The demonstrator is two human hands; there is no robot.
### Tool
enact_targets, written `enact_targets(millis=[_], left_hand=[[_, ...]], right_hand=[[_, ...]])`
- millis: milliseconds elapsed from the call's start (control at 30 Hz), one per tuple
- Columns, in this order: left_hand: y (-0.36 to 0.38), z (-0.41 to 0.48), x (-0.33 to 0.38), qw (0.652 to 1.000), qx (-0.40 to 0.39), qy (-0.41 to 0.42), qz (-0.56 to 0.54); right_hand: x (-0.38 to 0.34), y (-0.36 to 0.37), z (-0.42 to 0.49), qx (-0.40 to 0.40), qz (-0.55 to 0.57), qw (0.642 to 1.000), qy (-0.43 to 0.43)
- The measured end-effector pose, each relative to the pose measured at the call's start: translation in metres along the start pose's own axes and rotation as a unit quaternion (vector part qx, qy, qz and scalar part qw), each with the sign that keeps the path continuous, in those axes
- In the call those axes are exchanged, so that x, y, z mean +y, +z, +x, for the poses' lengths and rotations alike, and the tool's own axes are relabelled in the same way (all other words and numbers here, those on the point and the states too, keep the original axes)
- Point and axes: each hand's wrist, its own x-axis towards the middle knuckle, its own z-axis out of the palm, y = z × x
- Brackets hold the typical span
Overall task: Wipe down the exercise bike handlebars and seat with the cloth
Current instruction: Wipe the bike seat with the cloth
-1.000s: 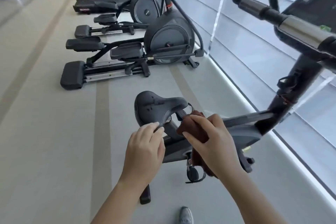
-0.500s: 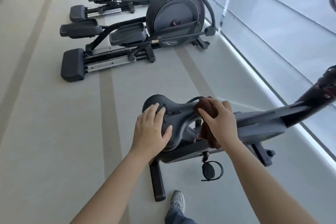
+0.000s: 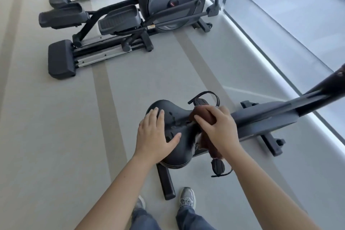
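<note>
The exercise bike's black seat (image 3: 174, 117) is right below me, its narrow nose pointing right toward the dark frame (image 3: 265, 115). My left hand (image 3: 155, 133) lies flat on the wide rear of the seat, fingers spread. My right hand (image 3: 216, 127) presses a brown cloth (image 3: 203, 113) onto the seat's nose; part of the cloth hangs down beside the seat post. The handlebars are out of view.
An elliptical trainer (image 3: 168, 2) with long rails and pedals stands just beyond the bike, another behind it. A window wall with blinds (image 3: 289, 15) runs along the right. The bike's pedals (image 3: 217, 166) and floor stabiliser bar (image 3: 166, 181) are by my feet.
The view has tipped downward, so the handlebars left the frame. My left hand moved from the seat's edge to lie flat on top of it. My right hand brought the cloth onto the seat's nose.
</note>
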Motion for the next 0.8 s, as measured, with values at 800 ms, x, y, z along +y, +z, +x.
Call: enact_targets(millis=[800], left_hand=[[-0.014, 0.021, -0.073, 0.962, -0.069, 0.260, -0.054]], right_hand=[[-0.049, 0.056, -0.027, 0.082, -0.138, 0.980, 0.121]])
